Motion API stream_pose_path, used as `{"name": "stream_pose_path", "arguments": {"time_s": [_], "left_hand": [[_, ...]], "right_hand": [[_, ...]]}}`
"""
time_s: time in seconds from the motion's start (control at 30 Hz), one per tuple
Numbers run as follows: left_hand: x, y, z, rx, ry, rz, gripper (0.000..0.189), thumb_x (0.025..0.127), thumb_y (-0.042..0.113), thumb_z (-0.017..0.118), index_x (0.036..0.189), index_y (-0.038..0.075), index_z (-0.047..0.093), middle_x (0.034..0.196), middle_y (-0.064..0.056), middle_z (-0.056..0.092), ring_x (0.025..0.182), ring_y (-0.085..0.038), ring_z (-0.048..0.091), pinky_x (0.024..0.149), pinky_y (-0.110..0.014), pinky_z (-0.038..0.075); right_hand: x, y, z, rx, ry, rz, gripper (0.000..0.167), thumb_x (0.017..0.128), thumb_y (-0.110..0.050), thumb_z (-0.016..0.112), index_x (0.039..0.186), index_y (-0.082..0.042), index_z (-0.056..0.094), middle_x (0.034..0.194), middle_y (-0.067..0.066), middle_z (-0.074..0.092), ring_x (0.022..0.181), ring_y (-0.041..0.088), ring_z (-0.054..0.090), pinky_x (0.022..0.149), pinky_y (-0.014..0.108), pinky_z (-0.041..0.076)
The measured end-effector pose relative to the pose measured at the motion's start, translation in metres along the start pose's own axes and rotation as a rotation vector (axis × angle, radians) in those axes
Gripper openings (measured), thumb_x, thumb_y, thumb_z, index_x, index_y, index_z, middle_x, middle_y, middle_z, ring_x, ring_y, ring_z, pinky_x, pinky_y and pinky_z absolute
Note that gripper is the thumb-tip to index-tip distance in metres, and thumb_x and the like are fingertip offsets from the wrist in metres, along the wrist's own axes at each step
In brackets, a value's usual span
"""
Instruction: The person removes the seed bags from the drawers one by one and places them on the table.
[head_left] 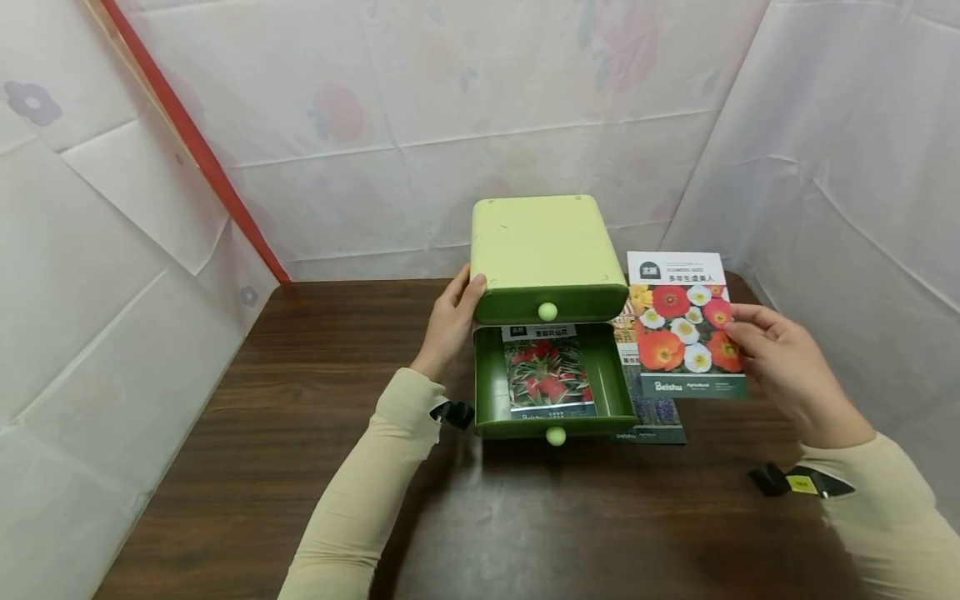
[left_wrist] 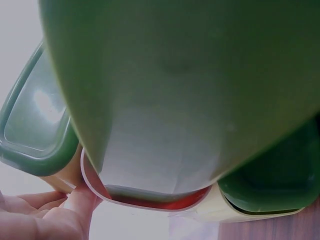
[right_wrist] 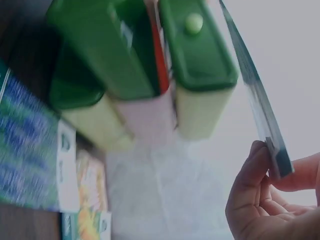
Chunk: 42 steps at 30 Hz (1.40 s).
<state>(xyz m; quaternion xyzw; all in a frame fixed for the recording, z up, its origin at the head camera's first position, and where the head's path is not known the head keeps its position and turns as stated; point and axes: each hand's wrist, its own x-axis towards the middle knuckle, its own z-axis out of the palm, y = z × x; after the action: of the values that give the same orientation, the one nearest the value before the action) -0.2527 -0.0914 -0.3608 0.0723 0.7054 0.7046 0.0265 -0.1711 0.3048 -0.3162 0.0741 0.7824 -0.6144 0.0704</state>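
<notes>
A small drawer cabinet (head_left: 546,242) with a light green top stands on the table. Its top drawer (head_left: 517,307) is closed, and the green drawer (head_left: 556,427) beneath is pulled out. In that drawer lies a seed packet with red flowers (head_left: 551,379). My left hand (head_left: 450,325) rests against the cabinet's upper left side, its thumb at the front corner. My right hand (head_left: 783,362) pinches the right edge of a poppy seed packet (head_left: 684,329), held up beside the cabinet. In the right wrist view the packet (right_wrist: 257,95) shows edge-on between thumb and fingers.
Right of the cabinet, partly behind the held packet, lies a packet with purple-blue flowers (head_left: 660,421). More packets (right_wrist: 90,182) with orange and yellow pictures lie past it. A patterned white cloth (head_left: 420,108) hangs behind the brown table (head_left: 300,400).
</notes>
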Motion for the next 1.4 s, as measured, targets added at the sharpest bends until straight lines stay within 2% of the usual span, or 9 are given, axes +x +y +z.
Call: {"name": "stream_pose_path", "arguments": {"time_s": [0.13, 0.3, 0.37, 0.5, 0.6, 0.67, 0.93, 1.23, 1.4], "left_hand": [[0.000, 0.001, 0.000, 0.001, 0.007, -0.002, 0.064, 0.099, 0.054, 0.049, 0.155, 0.032, 0.027, 0.150, -0.002, 0.044, 0.107, -0.021, 0.063, 0.087, -0.033, 0.056], [-0.001, 0.001, 0.001, -0.014, 0.004, -0.004, 0.065, 0.099, 0.054, 0.049, 0.155, 0.032, 0.026, 0.152, -0.002, 0.041, 0.112, -0.024, 0.062, 0.093, -0.038, 0.055], [-0.001, 0.001, 0.001, -0.022, 0.000, -0.004, 0.065, 0.099, 0.053, 0.049, 0.155, 0.031, 0.026, 0.152, -0.002, 0.041, 0.113, -0.025, 0.062, 0.095, -0.039, 0.055], [-0.001, 0.001, 0.001, -0.020, 0.000, -0.003, 0.064, 0.099, 0.053, 0.050, 0.155, 0.032, 0.027, 0.152, -0.001, 0.042, 0.112, -0.024, 0.062, 0.094, -0.039, 0.055], [-0.001, 0.000, 0.001, -0.023, 0.000, 0.001, 0.064, 0.099, 0.053, 0.049, 0.155, 0.032, 0.027, 0.152, -0.001, 0.042, 0.112, -0.024, 0.062, 0.093, -0.039, 0.055], [-0.001, 0.000, 0.001, -0.029, -0.001, 0.002, 0.064, 0.099, 0.053, 0.049, 0.155, 0.032, 0.027, 0.152, -0.001, 0.041, 0.112, -0.025, 0.062, 0.094, -0.039, 0.055], [-0.001, 0.001, 0.002, -0.044, 0.002, -0.005, 0.065, 0.098, 0.053, 0.050, 0.155, 0.031, 0.028, 0.151, -0.002, 0.043, 0.113, -0.024, 0.062, 0.094, -0.039, 0.055], [-0.002, 0.006, 0.002, -0.046, -0.014, -0.022, 0.062, 0.101, 0.048, 0.048, 0.156, 0.030, 0.025, 0.154, -0.003, 0.039, 0.117, -0.026, 0.060, 0.099, -0.042, 0.052], [-0.002, 0.005, 0.002, -0.033, -0.001, -0.024, 0.063, 0.101, 0.049, 0.048, 0.156, 0.029, 0.026, 0.154, -0.003, 0.040, 0.114, -0.025, 0.061, 0.096, -0.040, 0.054]], "right_hand": [[0.011, 0.017, -0.010, -0.005, 0.042, 0.047, 0.035, 0.101, -0.041, 0.050, 0.131, -0.023, 0.047, 0.093, -0.020, 0.062, 0.076, 0.002, 0.063, 0.059, 0.022, 0.053], [0.028, 0.049, -0.019, -0.073, 0.104, 0.129, 0.036, 0.103, -0.039, 0.044, 0.135, -0.023, 0.046, 0.090, -0.024, 0.056, 0.078, -0.002, 0.061, 0.066, 0.024, 0.057], [0.032, 0.061, -0.021, -0.115, 0.125, 0.163, 0.043, 0.104, -0.039, 0.042, 0.141, -0.018, 0.044, 0.092, -0.021, 0.055, 0.077, -0.003, 0.060, 0.067, 0.024, 0.057], [0.038, 0.083, -0.023, -0.208, 0.141, 0.196, 0.058, 0.105, -0.037, 0.038, 0.150, 0.000, 0.033, 0.115, 0.003, 0.055, 0.079, -0.004, 0.055, 0.068, 0.020, 0.054], [0.040, 0.095, -0.023, -0.302, 0.148, 0.201, 0.062, 0.105, -0.035, 0.037, 0.150, 0.007, 0.030, 0.133, 0.023, 0.046, 0.083, -0.001, 0.050, 0.067, 0.017, 0.049], [0.041, 0.101, -0.023, -0.341, 0.151, 0.209, 0.062, 0.105, -0.035, 0.036, 0.149, 0.008, 0.030, 0.140, 0.029, 0.041, 0.088, 0.004, 0.050, 0.066, 0.016, 0.047], [0.045, 0.118, -0.021, -0.389, 0.150, 0.234, 0.057, 0.105, -0.027, 0.034, 0.146, 0.012, 0.031, 0.142, 0.033, 0.036, 0.111, 0.031, 0.044, 0.074, 0.024, 0.039], [0.045, 0.124, -0.022, -0.439, 0.149, 0.199, 0.051, 0.104, -0.021, 0.037, 0.142, 0.014, 0.036, 0.140, 0.034, 0.037, 0.114, 0.037, 0.040, 0.079, 0.030, 0.035], [0.044, 0.123, -0.019, -0.484, 0.155, 0.176, 0.049, 0.103, -0.019, 0.042, 0.137, 0.015, 0.042, 0.131, 0.034, 0.045, 0.106, 0.034, 0.045, 0.074, 0.027, 0.037]]}}
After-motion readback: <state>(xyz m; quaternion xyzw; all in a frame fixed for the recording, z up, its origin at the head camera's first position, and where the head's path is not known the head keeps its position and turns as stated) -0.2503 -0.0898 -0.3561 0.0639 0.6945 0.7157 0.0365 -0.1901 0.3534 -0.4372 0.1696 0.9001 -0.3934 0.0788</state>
